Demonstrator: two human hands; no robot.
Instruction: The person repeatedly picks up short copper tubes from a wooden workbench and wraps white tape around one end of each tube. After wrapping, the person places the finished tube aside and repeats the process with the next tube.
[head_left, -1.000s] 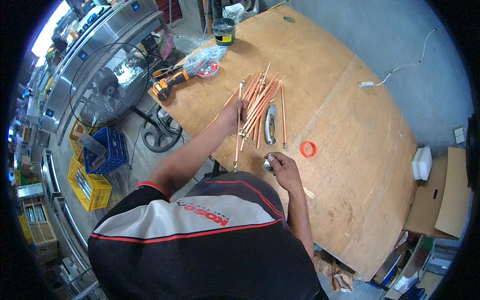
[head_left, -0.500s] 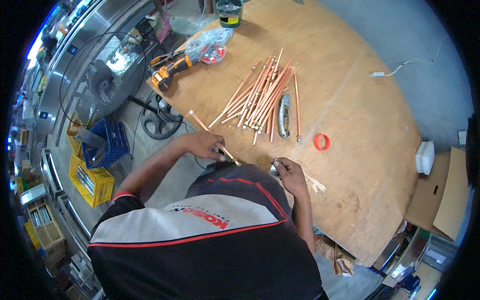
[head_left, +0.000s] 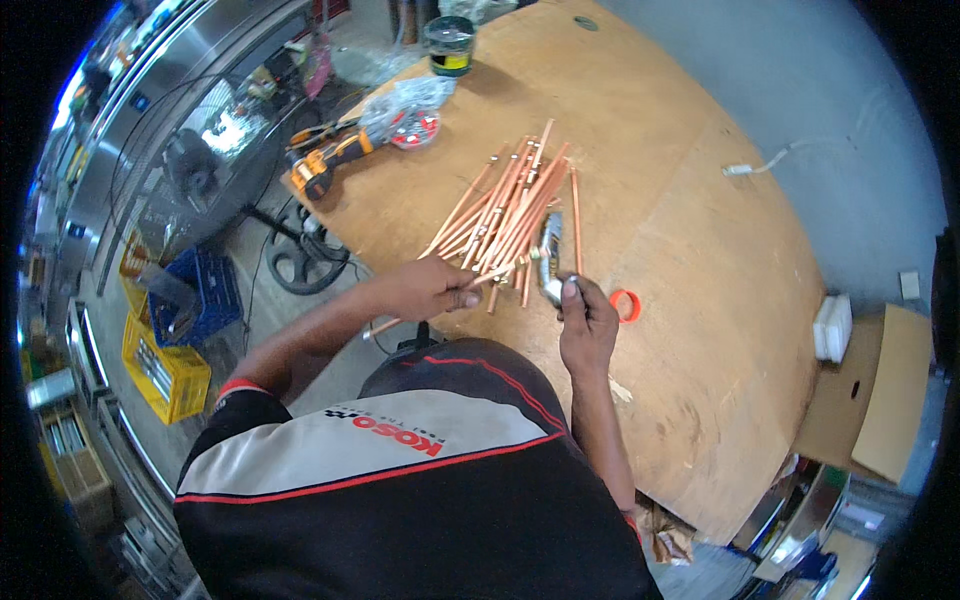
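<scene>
My left hand [head_left: 430, 288] is closed around a thin copper tube [head_left: 506, 269]. One end of the tube, with a brass-coloured fitting, points right over the pile; the other sticks out past the wrist over the table edge. My right hand [head_left: 588, 325] pinches a small dark piece between thumb and fingertips, too small to name. Just beyond the hands lies a heap of copper tubes [head_left: 520, 195], several with brass fittings. A utility knife [head_left: 550, 240] lies along the heap's right side, its near end close to my right fingertips. A single copper tube [head_left: 576, 215] rests right of the knife.
A red ring [head_left: 626, 305] lies beside my right hand on the wooden table [head_left: 700, 270]. At the far left are an orange-and-black power tool [head_left: 325, 165], a plastic bag [head_left: 405, 105] and a dark tub [head_left: 450, 48]. A fan [head_left: 190, 165] and crates [head_left: 165, 375] stand left of the table.
My left hand has moved right and forward, swinging the tube's fitting end from near my body to over the heap. My right hand has moved forward, up to the knife's near end.
</scene>
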